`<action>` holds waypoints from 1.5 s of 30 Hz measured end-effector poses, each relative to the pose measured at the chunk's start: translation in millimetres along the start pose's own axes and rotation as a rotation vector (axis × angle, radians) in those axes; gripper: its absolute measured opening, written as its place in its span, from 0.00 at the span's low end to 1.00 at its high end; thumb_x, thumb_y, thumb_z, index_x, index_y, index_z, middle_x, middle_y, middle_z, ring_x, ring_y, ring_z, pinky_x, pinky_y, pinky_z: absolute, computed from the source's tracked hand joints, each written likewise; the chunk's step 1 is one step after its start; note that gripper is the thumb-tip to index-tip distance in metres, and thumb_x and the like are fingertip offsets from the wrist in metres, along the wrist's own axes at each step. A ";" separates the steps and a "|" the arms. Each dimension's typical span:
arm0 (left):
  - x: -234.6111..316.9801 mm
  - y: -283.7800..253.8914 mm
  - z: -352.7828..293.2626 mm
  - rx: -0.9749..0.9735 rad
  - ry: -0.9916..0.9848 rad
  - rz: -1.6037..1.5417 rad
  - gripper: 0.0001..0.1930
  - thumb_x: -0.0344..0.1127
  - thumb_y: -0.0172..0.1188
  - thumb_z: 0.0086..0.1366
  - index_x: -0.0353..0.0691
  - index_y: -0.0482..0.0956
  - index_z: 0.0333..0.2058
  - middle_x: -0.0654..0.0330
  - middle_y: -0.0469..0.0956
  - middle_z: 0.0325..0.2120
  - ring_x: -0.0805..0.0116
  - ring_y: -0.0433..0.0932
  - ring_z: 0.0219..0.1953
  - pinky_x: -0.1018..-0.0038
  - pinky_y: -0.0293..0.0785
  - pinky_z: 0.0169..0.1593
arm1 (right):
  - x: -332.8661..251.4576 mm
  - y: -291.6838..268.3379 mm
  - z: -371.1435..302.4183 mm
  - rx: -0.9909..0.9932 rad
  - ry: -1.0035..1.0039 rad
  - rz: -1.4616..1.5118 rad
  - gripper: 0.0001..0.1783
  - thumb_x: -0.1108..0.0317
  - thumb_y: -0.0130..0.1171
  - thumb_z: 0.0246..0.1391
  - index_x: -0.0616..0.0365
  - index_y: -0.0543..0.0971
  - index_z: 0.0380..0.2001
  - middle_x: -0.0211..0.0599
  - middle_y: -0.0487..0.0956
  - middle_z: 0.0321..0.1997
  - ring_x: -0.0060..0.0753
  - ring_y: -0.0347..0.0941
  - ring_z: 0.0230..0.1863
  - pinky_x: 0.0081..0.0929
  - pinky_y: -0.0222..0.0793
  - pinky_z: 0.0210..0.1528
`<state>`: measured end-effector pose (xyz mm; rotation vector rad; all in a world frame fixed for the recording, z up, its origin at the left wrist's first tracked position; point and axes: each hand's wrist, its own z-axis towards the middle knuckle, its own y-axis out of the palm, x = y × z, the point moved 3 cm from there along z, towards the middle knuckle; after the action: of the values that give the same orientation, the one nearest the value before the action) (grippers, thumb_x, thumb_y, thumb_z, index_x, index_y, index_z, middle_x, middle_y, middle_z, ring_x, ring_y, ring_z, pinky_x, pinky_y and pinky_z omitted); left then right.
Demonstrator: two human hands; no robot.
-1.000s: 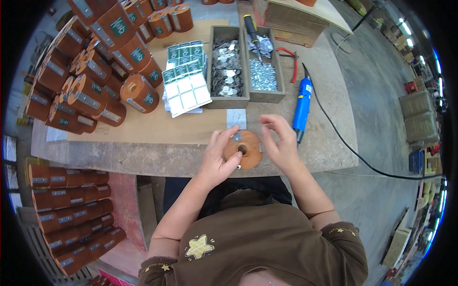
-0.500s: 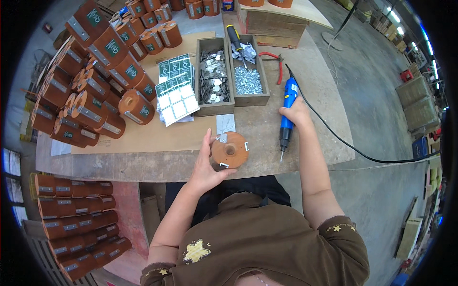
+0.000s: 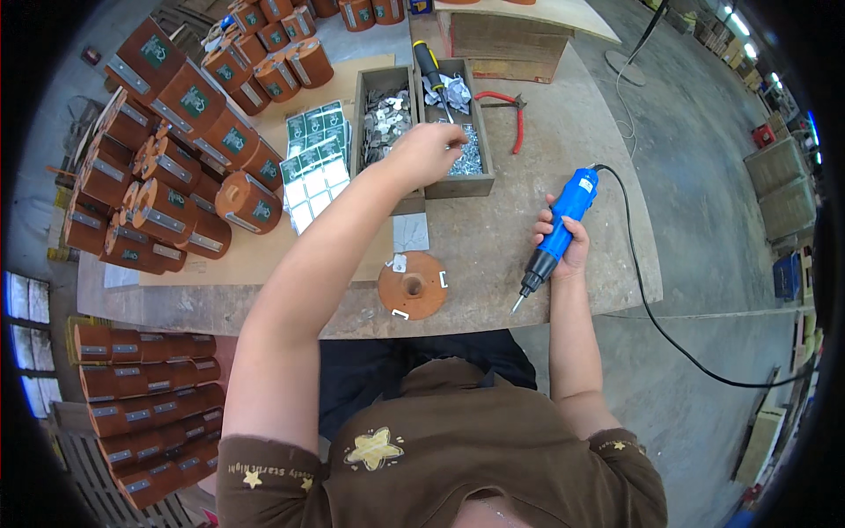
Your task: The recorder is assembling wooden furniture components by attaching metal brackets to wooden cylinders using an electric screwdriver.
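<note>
My left hand (image 3: pixel 428 156) is over the wooden tray of small silvery screws (image 3: pixel 472 157), fingers bent inward and partly hidden, so what they pinch I cannot make out. In my right hand (image 3: pixel 572 246) is a blue electric screwdriver (image 3: pixel 572 202), its bit tilted down to the left above the table and a black cord trailing from its top. Between my arms, near the table's front edge, a round brown wooden spool (image 3: pixel 426 299) stands with its end up. White metal pieces sit around its centre hole.
Beside the screws, a tray compartment holds flat metal pieces (image 3: pixel 385 119). A yellow-black screwdriver (image 3: pixel 429 66) rests in the tray; red-handled pliers (image 3: pixel 518 128) lie to its right. Green-and-white label sheets (image 3: pixel 312 180) and stacked spools (image 3: pixel 167 211) are at left.
My left hand has let go of the spool and moved forward to the screw tray. My right hand has turned the electric screwdriver, raising it so its body leans right.
</note>
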<state>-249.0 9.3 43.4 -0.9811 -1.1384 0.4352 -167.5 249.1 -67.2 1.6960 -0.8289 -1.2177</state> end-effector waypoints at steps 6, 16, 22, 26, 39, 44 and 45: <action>-19.7 49.6 45.7 -0.239 -0.096 0.703 0.12 0.37 0.56 0.50 0.46 0.75 0.36 0.60 0.76 0.32 0.64 0.73 0.40 0.60 0.60 0.44 | 5.0 -3.6 2.2 -0.066 0.078 -0.050 0.32 0.70 0.54 0.36 0.56 0.61 0.50 0.35 0.65 0.24 0.29 0.63 0.23 0.33 0.66 0.29; -19.3 48.1 57.5 -0.330 -0.032 0.541 0.05 0.37 0.58 0.47 0.49 0.79 0.26 0.62 0.77 0.28 0.64 0.74 0.37 0.63 0.64 0.39 | 3.3 0.4 3.5 -0.030 0.028 -0.065 0.32 0.71 0.53 0.36 0.57 0.60 0.51 0.35 0.65 0.24 0.28 0.63 0.23 0.32 0.65 0.29; -16.0 46.4 50.9 -0.114 -0.066 0.467 0.09 0.39 0.54 0.49 0.50 0.80 0.29 0.59 0.77 0.29 0.60 0.74 0.35 0.64 0.67 0.39 | 2.2 1.5 2.6 -0.058 0.007 -0.074 0.33 0.71 0.53 0.35 0.57 0.60 0.50 0.35 0.66 0.24 0.28 0.63 0.23 0.32 0.65 0.30; -7.1 17.1 26.8 0.214 -0.008 0.039 0.10 0.37 0.54 0.49 0.44 0.79 0.30 0.58 0.77 0.29 0.60 0.75 0.30 0.69 0.70 0.35 | 5.1 4.3 3.6 -0.051 0.002 -0.060 0.32 0.72 0.53 0.34 0.56 0.62 0.49 0.36 0.68 0.25 0.30 0.65 0.24 0.33 0.65 0.30; 63.7 -24.7 -192.6 0.259 0.047 -0.409 0.05 0.27 0.62 0.46 0.35 0.74 0.21 0.60 0.75 0.19 0.71 0.74 0.22 0.77 0.69 0.28 | -24.0 144.0 -46.3 -0.463 -0.250 -0.017 0.36 0.71 0.52 0.42 0.53 0.53 0.56 0.32 0.67 0.29 0.26 0.64 0.29 0.30 0.64 0.36; 83.2 -2.8 -203.0 0.297 0.126 -0.421 0.04 0.26 0.62 0.46 0.36 0.75 0.22 0.59 0.75 0.18 0.68 0.74 0.19 0.79 0.69 0.23 | 3.5 202.0 -71.8 -0.635 -0.469 -0.123 0.34 0.68 0.48 0.46 0.62 0.49 0.56 0.33 0.65 0.30 0.26 0.62 0.29 0.30 0.63 0.35; 82.4 -1.4 -203.4 0.323 0.115 -0.463 0.05 0.26 0.63 0.45 0.36 0.75 0.22 0.59 0.75 0.18 0.68 0.75 0.20 0.79 0.69 0.23 | 9.3 203.3 -75.2 -0.614 -0.510 -0.164 0.34 0.68 0.47 0.45 0.60 0.49 0.56 0.33 0.65 0.30 0.27 0.62 0.28 0.31 0.63 0.34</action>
<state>-33.2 -17.8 73.3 -0.4359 -1.1083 0.1756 -99.1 178.6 126.2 0.9786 -0.5189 -1.8336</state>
